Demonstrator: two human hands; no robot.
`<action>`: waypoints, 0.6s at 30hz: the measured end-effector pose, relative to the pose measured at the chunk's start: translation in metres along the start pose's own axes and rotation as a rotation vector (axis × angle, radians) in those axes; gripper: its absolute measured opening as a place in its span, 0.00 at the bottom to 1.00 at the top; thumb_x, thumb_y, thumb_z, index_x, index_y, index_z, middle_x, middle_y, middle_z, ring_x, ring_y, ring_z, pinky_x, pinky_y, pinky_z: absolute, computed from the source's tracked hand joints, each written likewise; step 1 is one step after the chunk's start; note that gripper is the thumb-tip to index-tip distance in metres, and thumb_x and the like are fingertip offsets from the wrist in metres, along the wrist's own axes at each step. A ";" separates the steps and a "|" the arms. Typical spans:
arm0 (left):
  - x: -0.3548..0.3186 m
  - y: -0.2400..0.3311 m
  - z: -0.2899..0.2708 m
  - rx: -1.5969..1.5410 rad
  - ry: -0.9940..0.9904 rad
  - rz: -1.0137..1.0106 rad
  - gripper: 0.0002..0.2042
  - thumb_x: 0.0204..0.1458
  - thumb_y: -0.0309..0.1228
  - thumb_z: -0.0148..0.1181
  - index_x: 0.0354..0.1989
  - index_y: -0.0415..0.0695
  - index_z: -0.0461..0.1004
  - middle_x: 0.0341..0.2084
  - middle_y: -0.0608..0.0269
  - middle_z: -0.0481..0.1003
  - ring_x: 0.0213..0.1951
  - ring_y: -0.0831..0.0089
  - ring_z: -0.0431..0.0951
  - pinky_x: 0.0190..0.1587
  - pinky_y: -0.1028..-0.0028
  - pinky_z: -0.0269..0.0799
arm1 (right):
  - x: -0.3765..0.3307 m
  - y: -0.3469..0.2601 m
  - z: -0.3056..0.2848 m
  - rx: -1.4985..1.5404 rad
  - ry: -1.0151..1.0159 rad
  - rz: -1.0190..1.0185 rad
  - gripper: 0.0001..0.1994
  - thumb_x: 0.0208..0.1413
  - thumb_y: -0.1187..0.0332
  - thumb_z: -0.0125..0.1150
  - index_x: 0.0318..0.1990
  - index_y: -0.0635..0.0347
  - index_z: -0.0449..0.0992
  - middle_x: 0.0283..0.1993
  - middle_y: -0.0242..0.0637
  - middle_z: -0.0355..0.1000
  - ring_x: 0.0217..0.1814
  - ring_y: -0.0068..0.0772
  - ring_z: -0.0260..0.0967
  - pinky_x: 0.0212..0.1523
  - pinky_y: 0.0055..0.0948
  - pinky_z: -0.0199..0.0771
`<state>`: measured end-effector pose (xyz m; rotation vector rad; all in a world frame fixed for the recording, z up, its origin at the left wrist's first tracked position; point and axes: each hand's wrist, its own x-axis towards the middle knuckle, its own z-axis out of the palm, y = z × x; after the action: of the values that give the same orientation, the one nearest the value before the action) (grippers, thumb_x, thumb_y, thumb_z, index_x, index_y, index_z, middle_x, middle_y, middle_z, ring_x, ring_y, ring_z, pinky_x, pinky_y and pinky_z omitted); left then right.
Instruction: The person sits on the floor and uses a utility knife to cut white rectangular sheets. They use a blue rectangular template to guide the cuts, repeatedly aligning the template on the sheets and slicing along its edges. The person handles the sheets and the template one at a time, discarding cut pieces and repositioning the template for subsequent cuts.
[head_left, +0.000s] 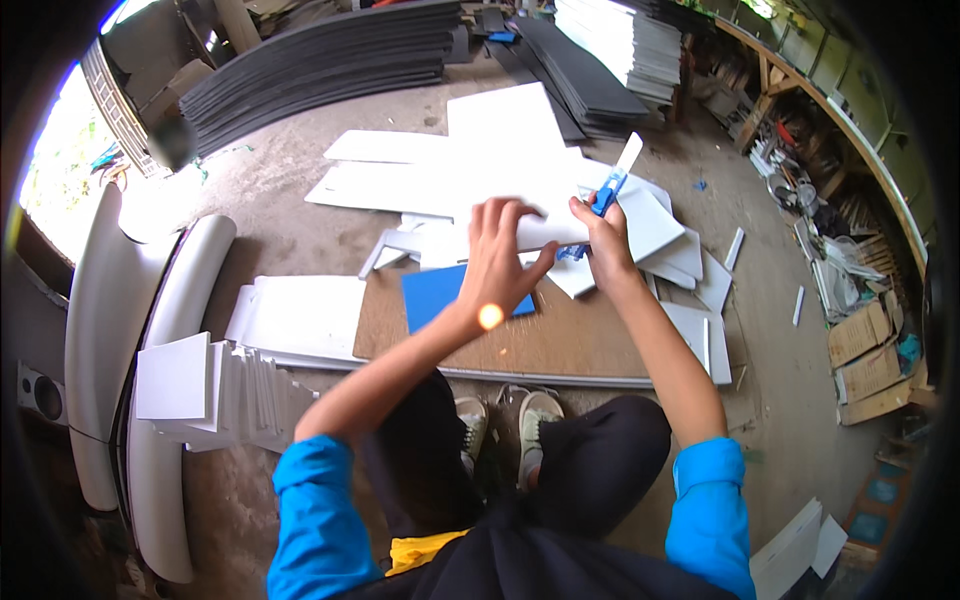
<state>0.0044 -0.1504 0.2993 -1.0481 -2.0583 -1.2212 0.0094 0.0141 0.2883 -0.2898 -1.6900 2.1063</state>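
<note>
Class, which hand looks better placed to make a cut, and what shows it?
Probably the right hand: it grips the blue cutter, while the left hand is at the white piece.

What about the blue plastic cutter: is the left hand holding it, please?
No, the right hand grips the blue plastic cutter, its pale end pointing forward.

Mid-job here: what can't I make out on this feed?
Head view: middle of the blue utility knife, hidden by the right hand.
Head view: whether the left hand grips the small white board; its fingers are blurred.
Head view: middle of the blue sheet, covered by the left wrist.
Head view: top of the white sheet stack at the back, cut off by the upper edge.
</note>
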 end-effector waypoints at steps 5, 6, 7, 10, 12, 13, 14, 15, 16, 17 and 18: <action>-0.020 -0.007 -0.005 -0.537 -0.418 -0.746 0.23 0.45 0.46 0.59 0.33 0.36 0.63 0.25 0.53 0.67 0.28 0.75 0.68 0.26 0.75 0.63 | -0.002 -0.018 0.027 0.215 0.088 -0.111 0.10 0.49 0.72 0.57 0.32 0.52 0.59 0.33 0.28 0.61 0.37 0.19 0.60 0.39 0.22 0.62; -0.031 -0.032 0.007 -0.567 -0.247 -0.659 0.28 0.45 0.51 0.56 0.35 0.33 0.62 0.25 0.55 0.67 0.30 0.75 0.68 0.27 0.75 0.64 | -0.004 -0.016 0.039 0.264 0.070 -0.108 0.10 0.49 0.72 0.57 0.32 0.52 0.59 0.32 0.27 0.61 0.37 0.18 0.60 0.39 0.22 0.62; -0.023 -0.021 0.006 -0.766 -0.097 -0.737 0.29 0.45 0.53 0.55 0.38 0.33 0.61 0.29 0.57 0.67 0.31 0.75 0.67 0.32 0.75 0.65 | -0.005 -0.014 0.037 0.238 0.059 -0.107 0.10 0.50 0.71 0.57 0.31 0.52 0.59 0.31 0.27 0.60 0.36 0.18 0.59 0.40 0.22 0.61; -0.002 -0.049 0.013 -1.090 -0.054 -0.782 0.24 0.47 0.43 0.58 0.44 0.38 0.60 0.38 0.59 0.64 0.38 0.74 0.67 0.37 0.74 0.66 | -0.013 -0.020 0.043 0.164 0.021 -0.067 0.10 0.51 0.69 0.56 0.31 0.53 0.58 0.29 0.26 0.57 0.34 0.16 0.55 0.39 0.19 0.56; 0.004 -0.051 0.023 -1.265 -0.015 -0.831 0.23 0.47 0.41 0.58 0.46 0.40 0.61 0.39 0.59 0.65 0.41 0.73 0.67 0.40 0.72 0.67 | -0.006 -0.006 0.043 0.080 -0.014 -0.100 0.10 0.51 0.68 0.56 0.31 0.54 0.59 0.30 0.26 0.56 0.33 0.17 0.54 0.38 0.20 0.56; 0.005 -0.050 0.027 -1.355 0.009 -0.857 0.23 0.47 0.41 0.59 0.46 0.40 0.61 0.40 0.60 0.65 0.43 0.72 0.67 0.42 0.71 0.67 | -0.004 -0.002 0.043 0.029 -0.025 -0.110 0.10 0.51 0.68 0.56 0.32 0.54 0.59 0.30 0.26 0.56 0.33 0.17 0.54 0.38 0.20 0.55; 0.005 -0.051 0.028 -1.376 -0.010 -0.897 0.24 0.48 0.40 0.58 0.49 0.40 0.60 0.43 0.59 0.65 0.47 0.70 0.66 0.48 0.68 0.66 | 0.001 0.000 0.040 -0.092 -0.047 -0.146 0.10 0.53 0.64 0.53 0.35 0.57 0.61 0.32 0.28 0.58 0.35 0.18 0.55 0.39 0.21 0.57; 0.004 -0.055 0.031 -1.404 0.003 -0.909 0.24 0.48 0.39 0.58 0.49 0.40 0.60 0.43 0.59 0.65 0.47 0.69 0.67 0.49 0.67 0.66 | 0.006 0.005 0.035 -0.104 -0.032 -0.115 0.09 0.54 0.63 0.52 0.35 0.56 0.62 0.33 0.28 0.60 0.36 0.17 0.57 0.39 0.20 0.58; 0.004 -0.058 0.034 -1.431 0.019 -0.921 0.24 0.48 0.39 0.58 0.49 0.39 0.59 0.43 0.58 0.65 0.47 0.68 0.67 0.50 0.67 0.66 | 0.012 0.010 0.029 -0.116 -0.019 -0.083 0.08 0.55 0.63 0.51 0.36 0.55 0.63 0.34 0.27 0.62 0.37 0.16 0.58 0.40 0.20 0.59; 0.004 -0.061 0.036 -1.456 0.035 -0.932 0.24 0.48 0.39 0.58 0.49 0.38 0.59 0.44 0.58 0.65 0.47 0.68 0.67 0.51 0.67 0.65 | 0.016 0.013 0.023 -0.126 -0.007 -0.052 0.08 0.56 0.62 0.50 0.36 0.54 0.64 0.35 0.27 0.64 0.39 0.15 0.60 0.40 0.19 0.59; 0.004 -0.065 0.035 -1.484 0.049 -0.940 0.25 0.48 0.39 0.58 0.49 0.37 0.59 0.44 0.57 0.64 0.47 0.67 0.68 0.52 0.67 0.65 | 0.015 0.010 0.017 -0.240 0.063 -0.025 0.11 0.57 0.59 0.47 0.39 0.56 0.64 0.37 0.28 0.65 0.38 0.16 0.61 0.36 0.19 0.61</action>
<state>-0.0532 -0.1366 0.2552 -0.3569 -1.3073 -3.3957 -0.0132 0.0040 0.2847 -0.3994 -1.8998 1.8564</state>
